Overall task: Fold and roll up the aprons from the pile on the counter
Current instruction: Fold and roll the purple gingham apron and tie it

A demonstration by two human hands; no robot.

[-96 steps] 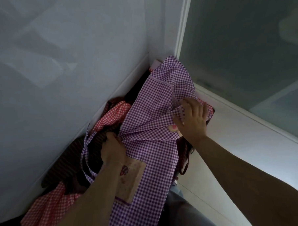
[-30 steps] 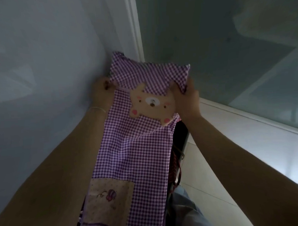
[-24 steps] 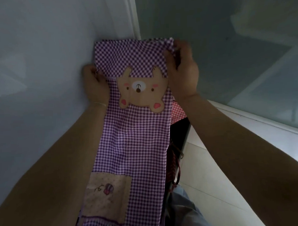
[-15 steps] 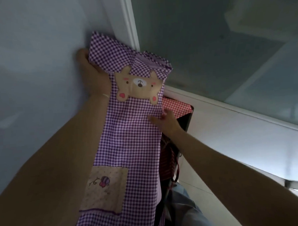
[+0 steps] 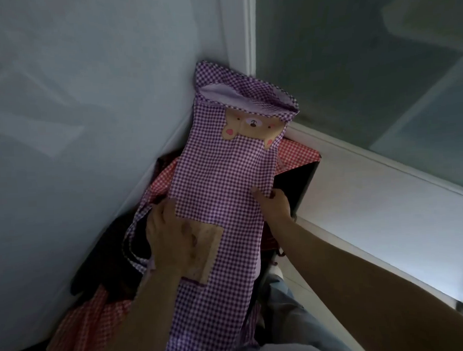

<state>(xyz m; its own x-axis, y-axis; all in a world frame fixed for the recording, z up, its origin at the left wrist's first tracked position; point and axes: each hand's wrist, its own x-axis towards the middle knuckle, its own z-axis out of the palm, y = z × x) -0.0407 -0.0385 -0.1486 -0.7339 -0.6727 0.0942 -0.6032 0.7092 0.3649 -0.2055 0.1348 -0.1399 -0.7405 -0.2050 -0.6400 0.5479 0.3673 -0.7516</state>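
Two hands on purple apron (image 5: 220, 181), folded into long strip over pile (image 5: 101, 263) in corner. Left hand (image 5: 169, 239) flat on strip's left edge, fingers fairly straight, partly covering tan pocket (image 5: 210, 256). Right hand (image 5: 274, 202) at strip's right edge, fingers curled round fabric there. Top of strip slumped against wall (image 5: 89, 102), bear patch (image 5: 252, 126) just below its folded-over rim. Red checked aprons (image 5: 295, 154) beneath.
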